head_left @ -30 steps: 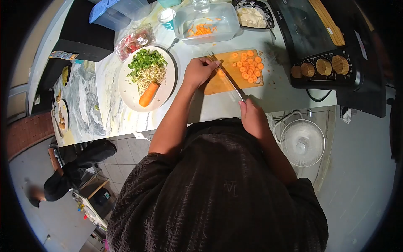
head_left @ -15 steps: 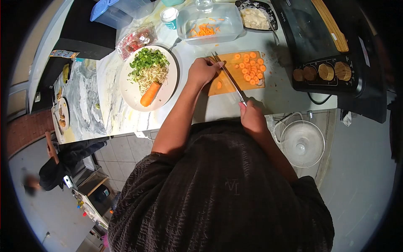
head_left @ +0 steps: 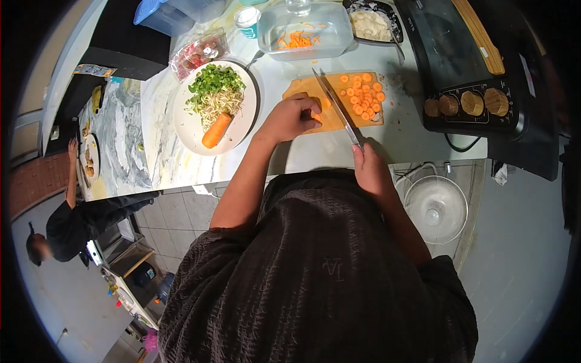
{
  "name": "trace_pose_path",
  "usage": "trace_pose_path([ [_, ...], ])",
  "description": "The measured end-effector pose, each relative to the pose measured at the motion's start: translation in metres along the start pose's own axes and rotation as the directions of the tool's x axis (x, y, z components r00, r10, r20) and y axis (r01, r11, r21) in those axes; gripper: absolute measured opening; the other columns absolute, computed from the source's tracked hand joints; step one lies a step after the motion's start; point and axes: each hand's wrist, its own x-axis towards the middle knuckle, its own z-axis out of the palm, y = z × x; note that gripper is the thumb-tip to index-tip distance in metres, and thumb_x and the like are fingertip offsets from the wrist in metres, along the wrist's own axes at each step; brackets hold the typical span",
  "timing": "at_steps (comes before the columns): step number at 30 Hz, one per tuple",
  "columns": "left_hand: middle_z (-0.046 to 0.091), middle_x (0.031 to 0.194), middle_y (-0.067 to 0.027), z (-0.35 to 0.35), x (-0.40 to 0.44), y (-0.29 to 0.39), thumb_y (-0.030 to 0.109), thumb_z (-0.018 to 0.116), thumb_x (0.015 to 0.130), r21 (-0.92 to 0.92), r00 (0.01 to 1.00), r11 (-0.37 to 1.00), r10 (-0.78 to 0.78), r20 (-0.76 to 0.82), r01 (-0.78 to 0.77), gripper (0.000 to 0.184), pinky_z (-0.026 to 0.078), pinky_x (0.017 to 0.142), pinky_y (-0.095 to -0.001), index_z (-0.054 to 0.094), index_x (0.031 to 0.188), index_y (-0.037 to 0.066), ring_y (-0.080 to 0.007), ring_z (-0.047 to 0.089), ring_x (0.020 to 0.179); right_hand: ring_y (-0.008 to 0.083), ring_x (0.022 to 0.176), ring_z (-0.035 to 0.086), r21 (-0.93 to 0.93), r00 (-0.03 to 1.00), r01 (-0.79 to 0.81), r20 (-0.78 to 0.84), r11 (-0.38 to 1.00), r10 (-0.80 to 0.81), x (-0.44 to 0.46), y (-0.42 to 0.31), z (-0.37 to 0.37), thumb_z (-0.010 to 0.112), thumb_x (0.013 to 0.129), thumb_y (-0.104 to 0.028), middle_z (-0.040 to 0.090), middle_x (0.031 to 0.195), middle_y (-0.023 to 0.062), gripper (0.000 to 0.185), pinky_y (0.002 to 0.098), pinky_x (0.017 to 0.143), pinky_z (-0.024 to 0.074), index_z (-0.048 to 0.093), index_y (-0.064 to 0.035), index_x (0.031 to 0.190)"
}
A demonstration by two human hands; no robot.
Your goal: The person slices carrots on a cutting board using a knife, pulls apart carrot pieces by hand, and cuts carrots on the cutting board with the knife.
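Note:
My right hand [head_left: 370, 170] is closed round the handle of a kitchen knife [head_left: 338, 104], its blade slanting up and left across the wooden cutting board [head_left: 296, 86]. Left of the blade, my left hand [head_left: 289, 118] has its fingers curled over the board's near left part, with a carrot piece [head_left: 316, 116] at the fingertips. Several round carrot slices [head_left: 363, 97] lie in a group on the board's right side. To the left, a white plate [head_left: 187, 130] holds chopped greens [head_left: 215, 83], bean sprouts [head_left: 219, 107] and a peeled carrot length [head_left: 216, 130].
Behind the board stands a glass dish [head_left: 305, 52] with carrot shreds, beside a white tub [head_left: 247, 23] and a black tray [head_left: 374, 27] of pale paste. An oven [head_left: 472, 91] borders the right. Another person [head_left: 75, 221] is at the far left.
My left hand has come down and closed at the carrot piece on the board. The knife has shifted slightly right. At the far left, the other person's arm has risen.

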Motion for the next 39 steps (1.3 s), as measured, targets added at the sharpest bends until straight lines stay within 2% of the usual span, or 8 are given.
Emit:
trace_pose_path([
  [7,0.056,0.079,-0.0094,0.011,0.019,0.012,0.014,0.075,0.079,-0.006,0.978,1.0,-0.016,-0.208,0.015,0.02,0.049,0.069,-0.0377,0.065,0.094,0.006,-0.0267,0.06,0.073,0.0521,0.081,0.059,0.011,0.998,-0.048,-0.028,0.999,0.048,0.001,0.015,-0.004,0.051,0.1,-0.035,0.062,0.079,0.0301,0.038,0.057,0.067,0.0459,0.053,0.0017,0.089],
  [10,0.057,0.079,-0.0094,0.016,0.024,0.009,0.013,0.073,0.081,0.254,0.94,0.957,0.206,-0.271,-0.137,0.016,0.049,0.071,-0.0401,0.066,0.093,0.005,-0.0292,0.06,0.073,0.0521,0.081,0.059,0.032,0.997,-0.066,-0.045,0.997,0.068,0.0,0.013,-0.008,0.051,0.1,-0.035,0.062,0.078,0.03,0.039,0.057,0.067,0.0456,0.053,0.0016,0.088],
  [13,0.059,0.083,-0.0102,0.018,0.023,0.016,0.019,0.074,0.081,0.281,0.951,0.959,0.125,-0.283,-0.042,0.02,0.05,0.072,-0.0423,0.068,0.094,0.006,-0.0311,0.061,0.077,0.0524,0.08,0.058,0.031,0.996,-0.086,-0.021,0.996,0.086,-0.002,0.013,-0.009,0.051,0.1,-0.036,0.061,0.079,0.0301,0.039,0.0567,0.067,0.0458,0.053,0.0017,0.088],
  [15,0.065,0.081,-0.0112,0.02,0.021,0.028,0.03,0.073,0.083,0.279,0.92,0.923,-0.155,-0.359,0.264,0.025,0.051,0.07,-0.0423,0.071,0.092,0.007,-0.0321,0.064,0.076,0.0503,0.075,0.059,0.026,0.998,-0.009,-0.069,1.0,0.011,-0.003,0.016,-0.005,0.052,0.1,-0.031,0.06,0.074,0.0287,0.037,0.0515,0.062,0.045,0.054,0.003,0.087],
  [16,0.065,0.081,-0.0112,0.02,0.021,0.034,0.03,0.073,0.083,0.281,0.922,0.923,-0.154,-0.356,0.263,0.025,0.051,0.07,-0.0423,0.071,0.092,0.007,-0.0321,0.064,0.076,0.0503,0.075,0.059,0.029,0.997,-0.012,-0.07,1.0,0.014,-0.003,0.015,-0.004,0.052,0.1,-0.031,0.06,0.074,0.0287,0.037,0.0515,0.062,0.045,0.054,0.003,0.087],
  [18,0.07,0.076,-0.0125,0.019,0.022,0.042,0.038,0.07,0.084,0.129,0.823,0.85,-0.44,-0.359,0.51,0.031,0.053,0.07,-0.0415,0.073,0.087,0.007,-0.0327,0.067,0.073,0.0508,0.076,0.058,0.022,0.998,-0.041,-0.045,0.999,0.042,-0.003,0.01,-0.003,0.052,0.1,-0.032,0.06,0.075,0.0285,0.038,0.0525,0.063,0.0449,0.054,0.0029,0.086],
  [33,0.069,0.064,-0.0102,0.022,0.03,0.027,0.03,0.066,0.084,-0.144,0.798,0.812,-0.583,-0.154,0.565,0.031,0.052,0.064,-0.0351,0.074,0.082,0.001,-0.023,0.067,0.06,0.0522,0.09,0.057,-0.028,0.992,-0.04,0.115,0.999,0.043,0.004,-0.005,0.004,0.047,0.1,-0.039,0.063,0.094,0.0298,0.041,0.0589,0.08,0.0445,0.055,0.0007,0.095],
  [39,0.068,0.063,-0.01,0.021,0.036,0.016,0.031,0.068,0.083,-0.191,0.77,0.769,-0.632,-0.084,0.611,0.031,0.051,0.063,-0.0342,0.075,0.078,0.001,-0.0215,0.066,0.058,0.0525,0.087,0.057,0.031,0.994,-0.027,0.108,0.999,0.023,0.005,-0.002,0.006,0.047,0.1,-0.039,0.063,0.089,0.0291,0.041,0.058,0.079,0.0453,0.055,0.0005,0.093],
])
